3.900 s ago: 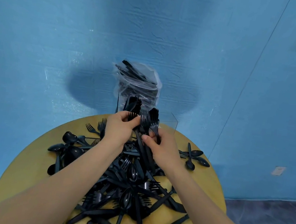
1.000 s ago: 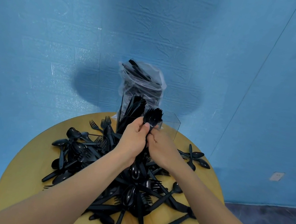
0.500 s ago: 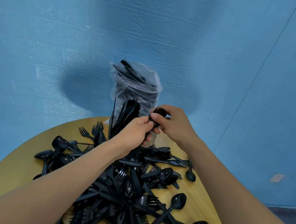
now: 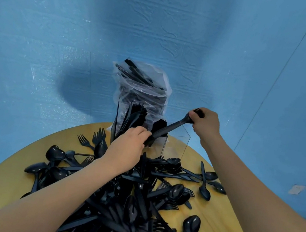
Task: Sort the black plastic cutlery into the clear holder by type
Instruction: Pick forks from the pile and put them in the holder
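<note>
A single head-worn, wide-angle view looks forward and down from above the near edge of a round yellow table (image 4: 217, 229). It faces a blue wall (image 4: 82, 28) close behind the table's far rim. Both forearms reach in from the bottom corners, and straight lines bow toward the frame edges.
</note>
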Demonstrator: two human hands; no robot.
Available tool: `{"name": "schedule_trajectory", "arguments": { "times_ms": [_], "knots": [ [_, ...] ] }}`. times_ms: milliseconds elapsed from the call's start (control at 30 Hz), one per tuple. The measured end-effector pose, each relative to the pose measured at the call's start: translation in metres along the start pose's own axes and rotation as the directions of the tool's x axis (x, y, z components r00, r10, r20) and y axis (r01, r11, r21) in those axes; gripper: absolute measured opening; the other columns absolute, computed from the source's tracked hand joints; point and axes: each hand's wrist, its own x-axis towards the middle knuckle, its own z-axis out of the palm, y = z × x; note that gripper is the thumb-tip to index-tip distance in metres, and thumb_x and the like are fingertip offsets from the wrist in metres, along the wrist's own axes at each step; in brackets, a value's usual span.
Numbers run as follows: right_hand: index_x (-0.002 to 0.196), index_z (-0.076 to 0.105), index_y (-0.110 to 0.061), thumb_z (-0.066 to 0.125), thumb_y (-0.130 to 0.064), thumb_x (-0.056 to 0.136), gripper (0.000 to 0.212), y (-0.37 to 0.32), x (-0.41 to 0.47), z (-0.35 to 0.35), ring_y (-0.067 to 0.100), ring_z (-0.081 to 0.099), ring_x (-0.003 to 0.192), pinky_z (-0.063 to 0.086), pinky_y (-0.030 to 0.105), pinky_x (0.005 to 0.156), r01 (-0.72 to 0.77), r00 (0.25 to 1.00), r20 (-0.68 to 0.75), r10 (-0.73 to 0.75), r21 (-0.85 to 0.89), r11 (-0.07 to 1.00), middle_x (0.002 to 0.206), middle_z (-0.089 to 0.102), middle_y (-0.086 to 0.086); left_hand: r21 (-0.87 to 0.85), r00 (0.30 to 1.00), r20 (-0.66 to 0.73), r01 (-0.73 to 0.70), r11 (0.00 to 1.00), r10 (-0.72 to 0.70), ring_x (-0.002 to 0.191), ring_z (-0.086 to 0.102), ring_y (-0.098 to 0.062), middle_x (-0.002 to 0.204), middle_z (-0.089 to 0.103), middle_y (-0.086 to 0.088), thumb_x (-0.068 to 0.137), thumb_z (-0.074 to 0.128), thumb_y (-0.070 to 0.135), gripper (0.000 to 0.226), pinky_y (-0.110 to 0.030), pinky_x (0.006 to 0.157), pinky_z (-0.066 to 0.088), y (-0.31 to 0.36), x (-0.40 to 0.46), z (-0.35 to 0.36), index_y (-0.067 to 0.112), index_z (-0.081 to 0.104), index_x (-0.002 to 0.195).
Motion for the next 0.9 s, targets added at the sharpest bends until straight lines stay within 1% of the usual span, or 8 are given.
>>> {"name": "schedule_trajectory", "arguments": {
  "times_ms": [133,233,367,500,567,633,767,900],
  "knots": [
    [0.09,0.064,-0.001,0.054,-0.012,0.092,0.014,0.004,0.006,0.013,0.022,0.05,0.074,0.038,0.027,0.065,0.046,0.994,-0.099,-0.047,-0.018,0.999,0.082,0.058,0.008,0.049,1.0,0.012,-0.025,0.998,0.025,0.128,0.036,-0.013,0.141,0.037,0.004,0.099,0.042,0.015,0.046,-0.021,0.105,0.029,-0.003,0.002,0.005,0.017,0.034,0.144],
    [0.087,0.062,-0.007,0.053,-0.01,0.093,0.012,0.003,-0.001,0.025,0.018,0.051,0.082,0.033,0.022,0.069,0.24,0.96,-0.119,-0.253,-0.114,0.964,0.085,0.058,0.004,0.053,0.999,-0.005,-0.042,0.998,0.042,0.128,0.037,-0.012,0.141,0.039,0.004,0.098,0.042,0.014,0.046,-0.021,0.104,0.031,-0.005,0.002,0.006,0.017,0.035,0.144],
    [0.094,0.062,-0.004,0.051,-0.013,0.095,0.014,0.008,-0.015,0.046,0.021,0.051,0.08,0.039,0.031,0.072,0.505,0.858,0.063,-0.511,-0.295,0.811,0.095,0.055,0.01,0.052,0.998,-0.028,-0.062,0.997,0.063,0.126,0.038,-0.011,0.139,0.041,0.005,0.097,0.043,0.012,0.047,-0.021,0.103,0.033,-0.007,0.0,0.009,0.017,0.037,0.143],
    [0.111,0.06,-0.007,0.041,-0.024,0.1,0.028,0.019,-0.026,0.061,0.026,0.048,0.093,0.042,0.04,0.076,0.552,0.832,0.238,-0.5,-0.432,0.713,0.104,0.052,0.009,0.056,0.996,-0.035,-0.08,0.995,0.082,0.125,0.039,-0.011,0.139,0.041,0.006,0.096,0.043,0.012,0.048,-0.021,0.102,0.035,-0.01,0.0,0.01,0.018,0.037,0.144],
    [0.122,0.057,-0.013,0.033,-0.031,0.102,0.037,0.021,-0.028,0.061,0.025,0.041,0.099,0.038,0.037,0.082,0.552,0.83,0.307,-0.465,-0.567,0.612,0.11,0.048,0.008,0.066,0.995,-0.03,-0.091,0.994,0.093,0.126,0.039,-0.011,0.139,0.04,0.005,0.097,0.043,0.012,0.049,-0.021,0.102,0.034,-0.01,-0.001,0.01,0.018,0.035,0.144],
    [0.134,0.048,-0.021,0.027,-0.036,0.102,0.04,0.018,-0.031,0.056,0.025,0.036,0.106,0.031,0.035,0.089,0.526,0.85,0.365,-0.38,-0.638,0.562,0.121,0.04,0.007,0.064,0.995,-0.022,-0.091,0.994,0.092,0.126,0.039,-0.012,0.139,0.04,0.005,0.096,0.043,0.012,0.049,-0.022,0.102,0.034,-0.01,-0.001,0.009,0.018,0.035,0.145],
    [0.143,0.035,-0.03,0.025,-0.038,0.102,0.043,0.016,-0.038,0.038,0.027,0.03,0.121,0.025,0.039,0.099,0.438,0.891,0.378,-0.252,-0.57,0.695,0.136,0.03,0.005,0.035,0.998,-0.003,-0.056,0.998,0.056,0.127,0.04,-0.013,0.141,0.038,0.005,0.096,0.046,0.016,0.049,-0.024,0.101,0.037,-0.005,0.0,0.005,0.018,0.035,0.144],
    [0.137,0.046,-0.019,0.04,-0.028,0.1,0.038,0.038,-0.05,0.011,0.028,0.037,0.122,0.03,0.039,0.1,0.294,0.95,0.244,-0.197,-0.47,0.832,0.132,0.041,0.009,0.031,0.998,-0.023,-0.062,0.998,0.062,0.124,0.041,-0.012,0.141,0.039,0.007,0.096,0.047,0.021,0.045,-0.024,0.098,0.038,0.006,-0.006,0.003,0.019,0.04,0.141]
  ]
}}
